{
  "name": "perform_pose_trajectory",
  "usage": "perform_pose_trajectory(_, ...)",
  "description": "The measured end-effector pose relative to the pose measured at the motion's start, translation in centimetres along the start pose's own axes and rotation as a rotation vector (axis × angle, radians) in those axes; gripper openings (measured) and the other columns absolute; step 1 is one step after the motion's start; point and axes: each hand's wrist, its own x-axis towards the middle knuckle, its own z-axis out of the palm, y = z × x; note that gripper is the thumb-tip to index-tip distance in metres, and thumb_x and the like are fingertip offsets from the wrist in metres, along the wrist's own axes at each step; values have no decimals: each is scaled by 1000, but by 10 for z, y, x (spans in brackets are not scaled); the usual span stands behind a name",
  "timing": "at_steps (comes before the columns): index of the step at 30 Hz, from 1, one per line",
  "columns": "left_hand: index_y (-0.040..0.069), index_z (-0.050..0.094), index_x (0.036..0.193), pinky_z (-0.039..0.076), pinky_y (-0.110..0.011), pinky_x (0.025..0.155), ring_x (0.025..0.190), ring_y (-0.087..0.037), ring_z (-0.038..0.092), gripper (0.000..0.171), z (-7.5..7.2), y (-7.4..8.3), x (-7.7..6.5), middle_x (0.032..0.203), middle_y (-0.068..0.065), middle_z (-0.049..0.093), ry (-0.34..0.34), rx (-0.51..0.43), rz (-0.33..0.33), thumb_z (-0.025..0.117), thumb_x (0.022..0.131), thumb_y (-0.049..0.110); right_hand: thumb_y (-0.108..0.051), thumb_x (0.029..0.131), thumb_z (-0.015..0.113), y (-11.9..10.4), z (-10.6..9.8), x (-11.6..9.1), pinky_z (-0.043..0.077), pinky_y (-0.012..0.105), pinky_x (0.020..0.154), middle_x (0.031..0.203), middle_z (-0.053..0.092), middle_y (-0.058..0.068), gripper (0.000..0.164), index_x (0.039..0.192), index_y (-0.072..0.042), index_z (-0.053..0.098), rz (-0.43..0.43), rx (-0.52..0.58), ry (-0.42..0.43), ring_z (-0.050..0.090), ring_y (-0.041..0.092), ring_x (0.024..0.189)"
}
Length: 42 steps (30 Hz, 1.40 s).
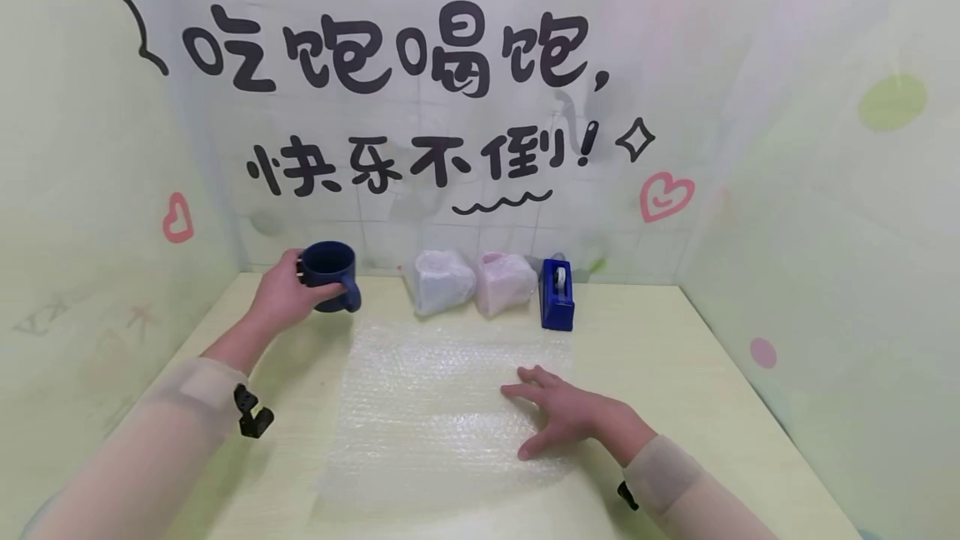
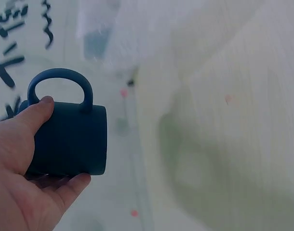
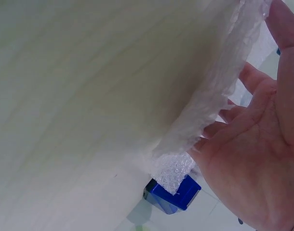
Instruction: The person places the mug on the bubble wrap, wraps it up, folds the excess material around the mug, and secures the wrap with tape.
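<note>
A dark blue mug (image 1: 327,269) is gripped by my left hand (image 1: 285,294) at the back left, raised over the table. Its handle (image 2: 60,73) shows in the left wrist view, with my thumb lying at its base and fingers round the body. A sheet of clear bubble wrap (image 1: 435,415) lies flat on the table in the middle. Over its right edge, my right hand (image 1: 558,411) spreads its fingers, fingertips at the sheet. In the right wrist view the near edge of the bubble wrap (image 3: 209,106) runs along those fingers.
Two bubble-wrapped bundles, one whitish (image 1: 442,283) and one pinkish (image 1: 506,283), stand by the back wall. To their right is a blue tape dispenser (image 1: 557,297). Walls enclose the pale wooden table (image 1: 645,348) at the back and both sides.
</note>
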Motion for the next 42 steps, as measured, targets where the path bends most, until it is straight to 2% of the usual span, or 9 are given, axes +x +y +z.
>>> perform_pose_trajectory(4, -13, 36, 155, 56, -64, 110, 140, -58, 57, 93, 12, 39, -16, 154, -40, 52, -50, -60, 47, 86, 95, 36, -49, 85, 92, 0, 1, 0, 26, 77, 129, 183, 21, 18, 100, 169, -23, 44, -1, 13, 3, 14, 49, 170)
perform_pose_trajectory(9, -8, 43, 149, 62, -57, 102, 131, -51, 66, 87, 40, 81, -39, 146, -35, 61, -124, -110, 72, 91, 89, 35, -49, 85, 93, 2, 3, 0, 27, 77, 128, 183, 22, 17, 100, 169, -25, 44, -3, 17, 2, 14, 49, 169)
perform_pose_trajectory(12, -5, 48, 141, 63, -54, 99, 124, -46, 70, 83, 63, 99, -51, 138, -31, 66, -171, -110, 101, 94, 85, 33, -49, 85, 93, 2, 4, -1, 29, 77, 128, 183, 22, 17, 99, 169, -25, 45, 2, 23, 3, 14, 50, 169)
perform_pose_trajectory(15, -3, 52, 135, 64, -50, 96, 116, -38, 72, 80, 86, 110, -63, 129, -26, 71, -205, -106, 128, 98, 80, 32, -49, 86, 92, 2, 5, -1, 29, 77, 128, 182, 23, 18, 99, 169, -25, 45, 8, 32, 3, 14, 50, 169)
perform_pose_trajectory(22, 2, 58, 122, 60, -45, 92, 102, -26, 71, 72, 133, 113, -84, 111, -14, 75, -217, -115, 151, 102, 72, 31, -48, 87, 92, 1, 8, -1, 30, 76, 127, 182, 25, 18, 95, 168, -26, 47, 4, 45, -3, 15, 51, 169)
perform_pose_trajectory(27, 2, 57, 121, 60, -47, 96, 103, -26, 72, 72, 155, 106, -93, 111, -15, 75, -228, -133, 158, 103, 72, 27, -49, 86, 92, 1, 9, 0, 32, 75, 127, 181, 26, 18, 95, 167, -26, 48, -8, 31, 8, 17, 51, 168)
perform_pose_trajectory(32, 2, 56, 124, 61, -49, 98, 106, -28, 72, 73, 165, 99, -98, 115, -17, 75, -232, -138, 161, 102, 73, 26, -51, 87, 91, 1, 10, 2, 34, 74, 127, 181, 27, 18, 94, 167, -26, 48, -18, 21, 10, 18, 50, 168)
perform_pose_trajectory(42, 2, 55, 127, 61, -50, 101, 111, -30, 73, 77, 169, 100, -104, 119, -18, 74, -214, -162, 140, 103, 75, 32, -51, 87, 91, -1, 7, 2, 35, 75, 126, 181, 26, 18, 93, 166, -26, 49, -14, 13, 5, 18, 50, 169)
